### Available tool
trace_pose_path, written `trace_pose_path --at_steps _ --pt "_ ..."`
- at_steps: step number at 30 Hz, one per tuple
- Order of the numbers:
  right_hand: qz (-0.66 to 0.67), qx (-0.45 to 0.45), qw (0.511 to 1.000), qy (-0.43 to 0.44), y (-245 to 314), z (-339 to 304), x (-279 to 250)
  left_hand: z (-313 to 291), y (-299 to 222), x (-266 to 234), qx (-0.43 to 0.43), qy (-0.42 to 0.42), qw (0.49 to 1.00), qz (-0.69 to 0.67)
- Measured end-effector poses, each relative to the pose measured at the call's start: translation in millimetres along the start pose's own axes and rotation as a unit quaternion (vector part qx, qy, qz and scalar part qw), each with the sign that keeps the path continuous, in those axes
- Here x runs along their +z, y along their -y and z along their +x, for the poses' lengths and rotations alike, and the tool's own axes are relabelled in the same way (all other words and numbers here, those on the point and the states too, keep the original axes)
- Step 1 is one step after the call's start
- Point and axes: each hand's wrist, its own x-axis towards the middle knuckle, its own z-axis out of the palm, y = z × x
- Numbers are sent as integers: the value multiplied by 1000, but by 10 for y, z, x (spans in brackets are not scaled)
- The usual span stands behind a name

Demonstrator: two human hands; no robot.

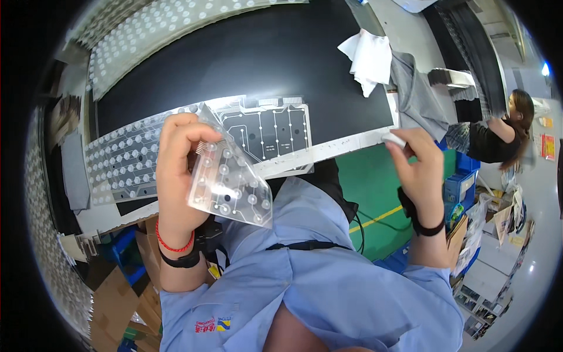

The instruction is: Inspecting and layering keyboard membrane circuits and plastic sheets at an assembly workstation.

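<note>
My left hand (179, 170) is closed on a clear membrane circuit sheet (239, 196) with printed traces and round dots. The sheet is lifted up and tilted, its lower corner hanging over my lap. Just beyond it, at the table's near edge, another printed circuit sheet (272, 130) lies flat. To the left of my hand there is a clear sheet with rows of round dots (126, 155). Off the table's right corner, my right hand (423, 170) pinches a small white piece (394, 139) between thumb and fingers; its kind is not clear.
The black work table (234, 64) has a pale near edge. Stacked dotted sheets (158, 35) line its far left side. A white cloth (370, 58) and a grey cloth (419, 97) lie at the right. A person (498, 132) stands farther right, near blue bins (460, 188).
</note>
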Motion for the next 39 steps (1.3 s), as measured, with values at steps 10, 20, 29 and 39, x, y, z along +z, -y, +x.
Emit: trace_pose_path --at_steps 10,20,29,39 --pt "-98 -119 980 -125 -180 -27 -21 4 13 12 15 -10 1000 22" --pt "-125 -117 979 -109 -172 -74 -21 -10 -2 15 13 2 1000 24" --pt "116 56 991 -36 -237 -145 -132 -20 18 10 7 1 1000 29" --pt "466 193 863 12 -218 11 41 -12 12 -7 0 -5 1000 27"
